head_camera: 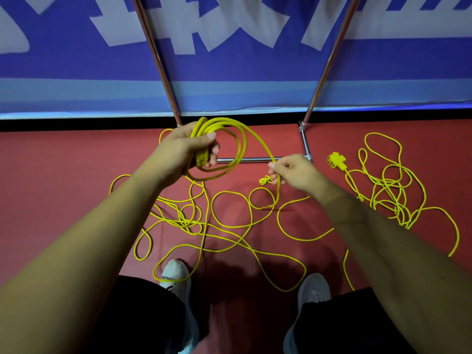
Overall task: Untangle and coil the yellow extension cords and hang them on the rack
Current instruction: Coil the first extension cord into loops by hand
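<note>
the person is standing on a red floor (63, 175) and looking down at a lot of yellow cord. the left hand (184, 146) is holding a coil (229, 144) of yellow cord up in front of the rack (255, 159). its fingers and thumb are curling tight round one side of the loops, and the rest of the coil is hanging out to the right of the hand. one strand is running from the top of the coil over to the right hand (293, 172). the right hand is pinching that strand between thumb and fingers, just to the right of the coil and a bit lower. a small yellow plug (265, 180) is showing right beside those fingers; i cannot tell if it is lying on the floor. below both hands the loose cord (229, 226) is lying in messy loops, reaching down near the white shoes (176, 274). another tangled cord (390, 190) is lying well off to the right, with a fat yellow socket block (335, 160) at its top end. the rack's shiny bottom bar is lying on the floor right behind the hands, and its poles are going up in front of a blue banner (229, 72).
</note>
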Demonstrator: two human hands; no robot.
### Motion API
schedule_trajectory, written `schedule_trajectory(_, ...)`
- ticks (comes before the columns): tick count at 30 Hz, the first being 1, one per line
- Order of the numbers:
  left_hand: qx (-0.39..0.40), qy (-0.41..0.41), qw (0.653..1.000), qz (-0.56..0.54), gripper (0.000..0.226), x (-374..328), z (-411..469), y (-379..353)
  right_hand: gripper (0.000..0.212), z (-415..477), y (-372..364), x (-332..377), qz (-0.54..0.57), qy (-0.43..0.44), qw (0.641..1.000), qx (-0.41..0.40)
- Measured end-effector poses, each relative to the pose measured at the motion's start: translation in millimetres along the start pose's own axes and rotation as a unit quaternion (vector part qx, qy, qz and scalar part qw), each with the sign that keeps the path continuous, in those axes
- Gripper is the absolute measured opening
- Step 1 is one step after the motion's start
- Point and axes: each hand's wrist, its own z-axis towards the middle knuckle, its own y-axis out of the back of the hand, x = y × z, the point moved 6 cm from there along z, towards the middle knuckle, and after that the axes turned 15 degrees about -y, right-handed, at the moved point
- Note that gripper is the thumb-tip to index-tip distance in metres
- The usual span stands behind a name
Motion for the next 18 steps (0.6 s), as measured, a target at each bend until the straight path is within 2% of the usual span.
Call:
schedule_trajectory(2,0.026,-0.001,0.999,0.027,0.013,-1,-2,-3,0.03,-1,4,-1,0.023,0.001,0.999,-0.032)
schedule_trajectory(5,0.016,0.008,0.998,-0.065,0.014,-2,-1,-7,0.032,-2,3,-1,0.054,0.005,0.997,-0.057)
schedule_trajectory(8,-0.036,0.009,0.979,-0.201,0.015,-4,3,-8,0.033,-3,-20,-7,0.091,-0.042,0.995,0.002)
schedule_trajectory(12,-0.137,-0.017,0.952,-0.274,0.021,-3,8,6,0.025,-6,-48,-7,0.026,-0.03,0.996,0.074)
schedule_trajectory(15,-0.192,-0.036,0.94,-0.279,0.022,-5,9,20,0.015,-6,-59,-16,-0.001,-0.018,0.994,0.107)
schedule_trajectory(18,-0.197,-0.047,0.949,-0.244,0.021,-4,8,23,0.013,-7,-63,-29,0.004,-0.039,0.991,0.127)
